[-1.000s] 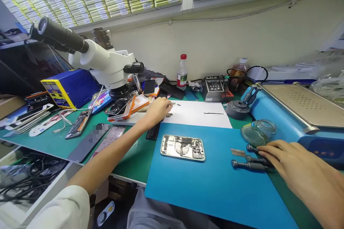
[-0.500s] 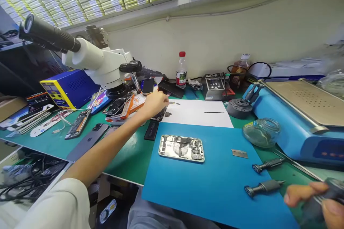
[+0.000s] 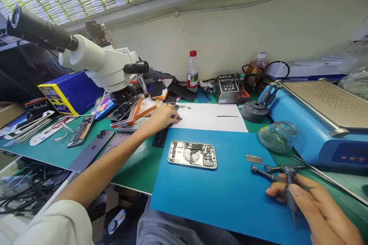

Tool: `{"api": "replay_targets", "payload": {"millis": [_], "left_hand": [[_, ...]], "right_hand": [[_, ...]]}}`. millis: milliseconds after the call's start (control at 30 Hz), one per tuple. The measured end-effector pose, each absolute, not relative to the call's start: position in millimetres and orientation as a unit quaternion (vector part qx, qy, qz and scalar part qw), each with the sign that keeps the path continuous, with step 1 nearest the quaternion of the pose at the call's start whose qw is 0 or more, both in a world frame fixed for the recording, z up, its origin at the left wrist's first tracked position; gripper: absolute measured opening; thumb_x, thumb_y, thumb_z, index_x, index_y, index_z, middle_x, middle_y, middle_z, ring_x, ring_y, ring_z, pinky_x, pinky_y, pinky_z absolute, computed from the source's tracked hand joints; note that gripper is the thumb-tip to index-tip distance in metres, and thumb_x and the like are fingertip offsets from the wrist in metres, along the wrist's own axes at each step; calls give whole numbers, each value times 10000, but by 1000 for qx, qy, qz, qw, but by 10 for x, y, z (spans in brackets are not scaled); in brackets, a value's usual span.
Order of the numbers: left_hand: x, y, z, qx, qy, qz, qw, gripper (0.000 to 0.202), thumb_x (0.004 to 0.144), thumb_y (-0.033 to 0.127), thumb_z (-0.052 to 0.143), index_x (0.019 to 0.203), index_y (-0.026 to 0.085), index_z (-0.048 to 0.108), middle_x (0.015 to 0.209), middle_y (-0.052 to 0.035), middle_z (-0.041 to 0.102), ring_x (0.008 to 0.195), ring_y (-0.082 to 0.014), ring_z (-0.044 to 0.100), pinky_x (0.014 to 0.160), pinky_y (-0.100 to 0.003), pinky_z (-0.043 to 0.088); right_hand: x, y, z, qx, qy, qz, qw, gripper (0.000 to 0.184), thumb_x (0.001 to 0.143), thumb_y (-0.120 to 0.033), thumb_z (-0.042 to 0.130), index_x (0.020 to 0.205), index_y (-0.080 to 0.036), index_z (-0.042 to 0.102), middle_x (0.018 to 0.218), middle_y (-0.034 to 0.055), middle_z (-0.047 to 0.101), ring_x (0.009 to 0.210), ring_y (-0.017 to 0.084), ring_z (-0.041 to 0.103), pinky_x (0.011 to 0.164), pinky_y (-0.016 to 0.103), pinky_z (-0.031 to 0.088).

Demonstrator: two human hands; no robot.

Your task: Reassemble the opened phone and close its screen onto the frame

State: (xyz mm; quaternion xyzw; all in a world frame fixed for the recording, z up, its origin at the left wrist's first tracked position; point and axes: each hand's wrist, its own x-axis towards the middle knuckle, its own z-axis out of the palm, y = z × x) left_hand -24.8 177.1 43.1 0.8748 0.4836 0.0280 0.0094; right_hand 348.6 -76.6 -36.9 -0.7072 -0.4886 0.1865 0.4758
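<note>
The right hand (image 3: 319,203) pinches a screwdriver (image 3: 290,195), tip down, to the right of the phone (image 3: 191,155) and apart from it. Beyond the phone, the left hand (image 3: 162,118) curls at the white paper (image 3: 207,116); whether it grips anything, I cannot tell. The phone lies open on the blue mat (image 3: 224,199), seemingly partway through work: cover off, many inner parts apparently fitted, not yet closed.

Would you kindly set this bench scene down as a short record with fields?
Left hand: at the left edge of the white paper; contact unclear
Right hand: holding a screwdriver, tip down
Phone: opened, lying on the blue mat
Other screwdrivers: two, near the right hand
Microscope: left of the red-capped bottle
</note>
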Motion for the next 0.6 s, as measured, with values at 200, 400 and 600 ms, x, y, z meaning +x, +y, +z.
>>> {"api": "replay_targets", "payload": {"millis": [200,400,600], "left_hand": [[-244,1762,422,882,469,46,14,358,1064,407,719,1349,192,691,1394,-115,696,1215,-270,709,1043,-505,624],[-60,1615,527,894,446,37,23,340,1065,404,718,1326,187,701,1363,-109,711,1189,-261,720,1030,-494,630],[326,1298,605,913,404,34,34,305,1070,400,711,1286,185,716,1330,-103,724,1184,-256,720,1027,-488,629]], "right_hand": [[3459,-771,-356,-715,-412,271,497,499,867,-809,644,1091,-374,743,993,71,819,1008,417,783,983,636,659],[3396,-796,-249,-728,-403,269,485,595,879,-850,624,1128,-320,731,1026,70,819,1017,367,771,973,544,645],[3372,-822,-193,-713,-413,269,499,638,904,-849,615,1140,-264,706,960,73,807,912,286,741,855,401,633]]}}
